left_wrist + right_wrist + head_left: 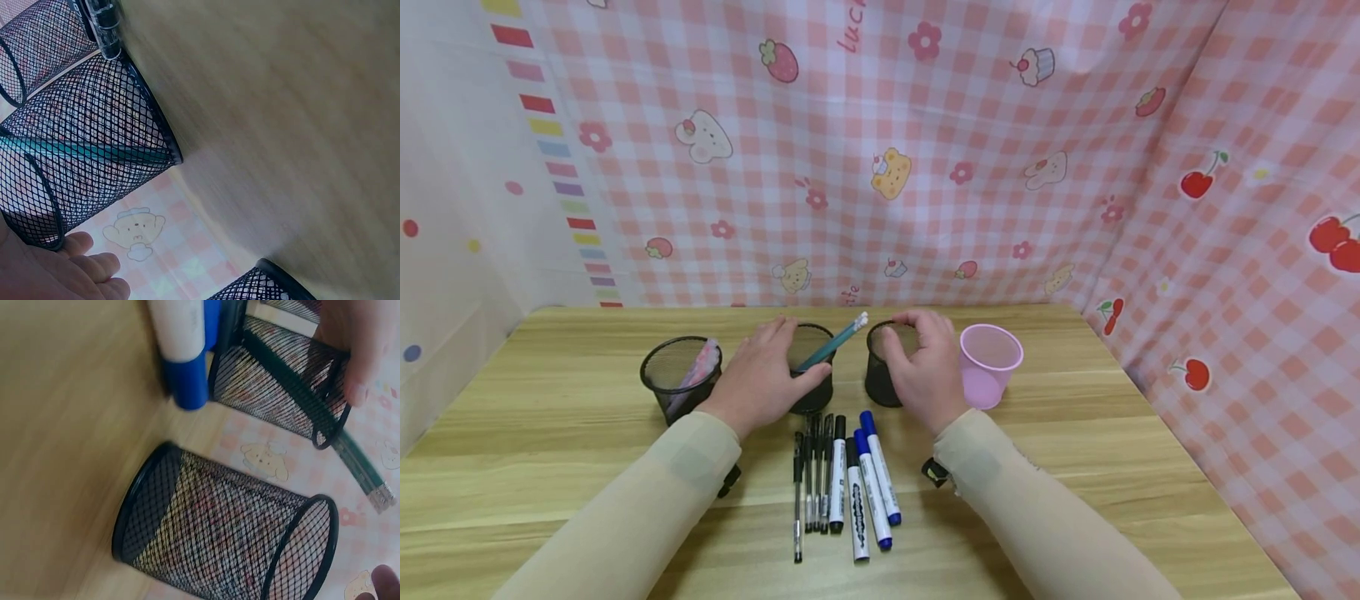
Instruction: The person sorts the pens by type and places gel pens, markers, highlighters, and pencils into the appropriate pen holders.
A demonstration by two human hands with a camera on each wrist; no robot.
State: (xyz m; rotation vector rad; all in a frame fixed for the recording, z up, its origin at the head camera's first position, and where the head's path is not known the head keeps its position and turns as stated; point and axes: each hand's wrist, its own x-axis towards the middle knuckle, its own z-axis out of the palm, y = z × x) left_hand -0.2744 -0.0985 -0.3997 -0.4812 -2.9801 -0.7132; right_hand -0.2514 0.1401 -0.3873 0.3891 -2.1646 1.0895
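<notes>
My left hand (758, 379) grips a black mesh pen cup (811, 400), its thumb across the near side and its fingers on the far left. Teal pencils (835, 344) with white eraser ends lean out of this cup. To the right, my right hand (928, 367) reaches over the rim of a second black mesh cup (878, 383) with loosely bent fingers. In the right wrist view this cup (219, 519) shows nothing inside, and the right fingertips (386, 584) stand apart from its rim.
A black mesh cup (662, 387) with pink items stands left, a pink mesh cup (985, 387) right. Several black gel pens (817, 475), black-capped markers (856, 508) and blue-capped markers (880, 475) lie in front on the wooden table (1075, 467). A checked cloth (850, 125) hangs behind.
</notes>
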